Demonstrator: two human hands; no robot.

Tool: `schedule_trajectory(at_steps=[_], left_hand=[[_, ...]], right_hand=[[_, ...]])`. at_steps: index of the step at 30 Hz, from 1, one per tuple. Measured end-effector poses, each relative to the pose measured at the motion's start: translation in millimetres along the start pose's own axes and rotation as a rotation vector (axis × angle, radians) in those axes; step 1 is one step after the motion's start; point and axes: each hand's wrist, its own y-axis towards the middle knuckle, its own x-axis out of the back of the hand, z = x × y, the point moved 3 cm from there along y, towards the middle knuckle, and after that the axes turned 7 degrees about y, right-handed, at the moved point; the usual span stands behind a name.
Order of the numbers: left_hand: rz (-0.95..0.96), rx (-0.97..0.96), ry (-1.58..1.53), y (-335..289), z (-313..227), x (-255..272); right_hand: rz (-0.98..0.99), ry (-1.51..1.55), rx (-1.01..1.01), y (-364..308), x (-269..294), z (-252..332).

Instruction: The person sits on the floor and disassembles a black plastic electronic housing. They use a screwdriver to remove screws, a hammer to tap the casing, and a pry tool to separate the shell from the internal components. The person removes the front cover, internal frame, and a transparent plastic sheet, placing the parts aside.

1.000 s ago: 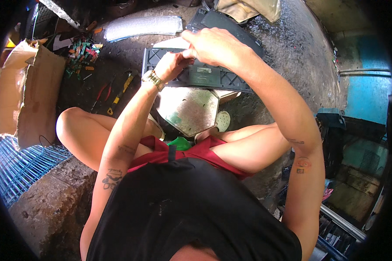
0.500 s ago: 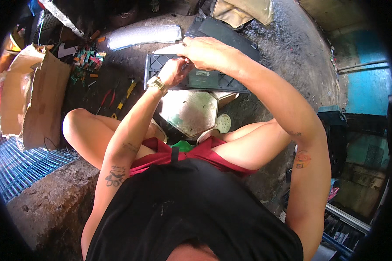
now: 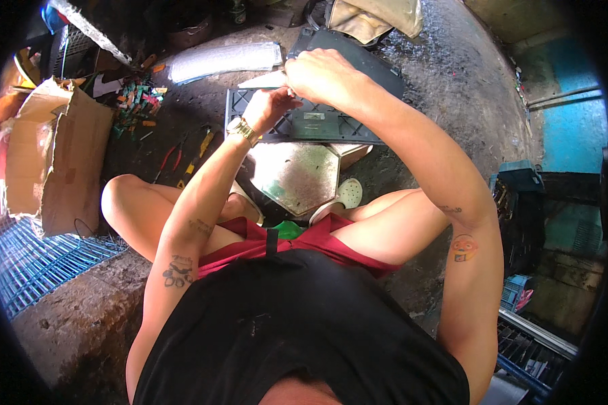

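Observation:
A black rectangular panel with ribbed, cross-marked corners rests partly over a pale hexagonal block in front of my crossed legs. My left hand, wearing a gold watch, is over the panel's left part with its fingers closed in a pinch. Touching or nearly touching it, my right hand is closed above the panel's far edge. Whatever lies between the fingertips is too small and hidden to name. A pale flat piece shows just beyond the left hand; whether it is held, I cannot tell.
Red-handled pliers and a yellow-and-black tool lie left of the panel. Beyond them are colourful scraps and an open cardboard box. A silvery sheet and another dark panel lie at the back.
My left hand's fingers have shifted slightly, and the right hand's wrist has lifted a little. The panel stays in about the same place; the whole view has shifted slightly.

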Motion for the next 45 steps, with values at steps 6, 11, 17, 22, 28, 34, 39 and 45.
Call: schedule_trajectory(at_steps=[6,11,17,22,28,34,39,45], left_hand=[[0.007,-0.042,0.097,-5,-5,2],[0.048,0.054,0.006,-6,-11,4],[-0.012,0.096,0.249,-3,-12,79],[0.041,0.254,0.204,-29,1,104],[-0.013,0.253,0.165,-47,36,90],[-0.064,0.182,0.208,-48,33,88],[-0.062,0.206,0.285,-54,24,88],[-0.085,0.203,0.304,-61,35,88]], right_hand=[[-0.146,0.029,0.078,-3,9,3],[-0.098,-0.008,0.158,-6,5,1],[-0.396,0.299,0.258,12,21,5],[-0.33,0.288,0.36,52,9,39],[-0.364,0.28,0.381,63,-13,53],[-0.399,0.264,0.37,64,-12,56],[-0.342,0.18,0.269,68,-12,64],[-0.23,-0.004,0.364,74,-13,82]])
